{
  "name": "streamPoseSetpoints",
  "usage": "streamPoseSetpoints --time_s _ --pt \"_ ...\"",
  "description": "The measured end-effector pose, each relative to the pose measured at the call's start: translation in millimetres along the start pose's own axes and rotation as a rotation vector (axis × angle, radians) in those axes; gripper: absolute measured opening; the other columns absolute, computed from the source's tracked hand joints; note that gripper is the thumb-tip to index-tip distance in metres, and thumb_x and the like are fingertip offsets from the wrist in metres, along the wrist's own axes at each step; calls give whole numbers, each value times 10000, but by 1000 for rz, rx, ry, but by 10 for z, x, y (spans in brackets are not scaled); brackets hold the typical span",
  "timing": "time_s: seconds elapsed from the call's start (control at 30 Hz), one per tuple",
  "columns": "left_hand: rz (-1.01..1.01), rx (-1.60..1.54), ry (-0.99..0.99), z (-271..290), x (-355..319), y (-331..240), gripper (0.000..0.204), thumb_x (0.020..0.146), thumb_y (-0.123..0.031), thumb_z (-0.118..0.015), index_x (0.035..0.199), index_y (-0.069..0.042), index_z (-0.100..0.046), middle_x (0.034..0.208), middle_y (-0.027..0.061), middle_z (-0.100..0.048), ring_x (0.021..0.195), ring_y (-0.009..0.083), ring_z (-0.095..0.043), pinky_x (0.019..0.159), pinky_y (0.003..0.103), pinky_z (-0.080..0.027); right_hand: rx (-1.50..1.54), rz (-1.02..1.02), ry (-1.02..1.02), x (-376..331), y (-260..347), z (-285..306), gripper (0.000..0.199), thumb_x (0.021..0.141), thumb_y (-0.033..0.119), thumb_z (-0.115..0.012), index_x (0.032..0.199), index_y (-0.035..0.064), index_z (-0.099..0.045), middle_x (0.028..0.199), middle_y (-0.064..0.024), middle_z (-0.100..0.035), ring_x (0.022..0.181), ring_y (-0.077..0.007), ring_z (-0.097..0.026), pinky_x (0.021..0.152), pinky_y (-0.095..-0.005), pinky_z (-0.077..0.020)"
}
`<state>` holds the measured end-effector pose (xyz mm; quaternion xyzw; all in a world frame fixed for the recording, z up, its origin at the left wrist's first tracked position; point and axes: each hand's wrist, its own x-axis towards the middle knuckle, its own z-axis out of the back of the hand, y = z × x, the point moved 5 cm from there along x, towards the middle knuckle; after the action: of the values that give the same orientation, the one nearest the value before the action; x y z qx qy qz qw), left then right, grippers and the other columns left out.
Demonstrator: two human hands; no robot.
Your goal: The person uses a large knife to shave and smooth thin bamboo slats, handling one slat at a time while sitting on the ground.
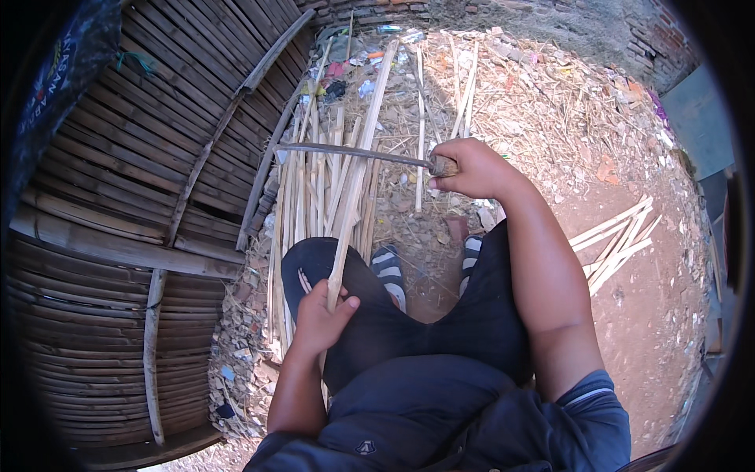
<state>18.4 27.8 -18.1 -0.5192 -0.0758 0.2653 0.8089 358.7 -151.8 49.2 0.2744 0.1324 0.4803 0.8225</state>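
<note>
My left hand [321, 324] is closed around the lower part of a long pale bamboo strip [351, 208], beside my left knee. The strip slants away from me, its far end leaning slightly right. In my right hand [478, 171] is a long-bladed knife [322, 148], gripped by its short, thick handle. Its narrow dark blade points left and lies across the strip's middle; whether the edge touches the strip I cannot tell. Beneath and left of the held strip, many more bamboo strips [292, 208] lie lengthwise on the ground.
A slatted bamboo wall [102, 157] rises close on my left. Shorter split pieces [617, 244] lie piled on bare soil at right. Straw, rubble and litter [543, 102] cover the ground ahead, up to a brick wall [503, 17]. My striped footwear [388, 271] stands between the strips and my knees.
</note>
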Motion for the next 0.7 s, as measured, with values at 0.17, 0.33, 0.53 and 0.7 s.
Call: streamPoseSetpoints --time_s 0.17,0.33,0.53,0.7 --pt "-6 34 -5 -11 8 -28 309 915 -223 -850 1035 -34 -638 756 -5 -618 710 66 -555 641 267 -475 -51 239 159 -53 332 -292 392 810 309 -886 1078 62 -740 1053 -178 -723 1047 -390 -699 886 -476 -535" --pt "-1 21 -2 26 -7 17 314 918 -232 -847 1045 -33 -640 760 -3 -626 711 66 -564 643 267 -479 13 -21 23 84 -35 11 513 835 351 -872 1249 79 -740 1137 -192 -745 1113 -379 -707 971 -470 -542" --pt "7 26 5 -7 8 -49 315 916 -232 -847 1045 -28 -644 764 1 -635 718 68 -572 648 267 -484 -16 14 -37 -14 -18 -8 518 843 347 -863 1245 48 -735 1151 -200 -744 1118 -397 -699 985 -477 -544" --pt "-6 80 15 -28 -10 -98 264 968 -218 -807 1045 -51 -617 808 -54 -575 736 35 -497 651 234 -412 -80 151 234 -38 312 -231 483 836 336 -867 1217 67 -742 1138 -197 -745 1119 -406 -695 980 -490 -540"
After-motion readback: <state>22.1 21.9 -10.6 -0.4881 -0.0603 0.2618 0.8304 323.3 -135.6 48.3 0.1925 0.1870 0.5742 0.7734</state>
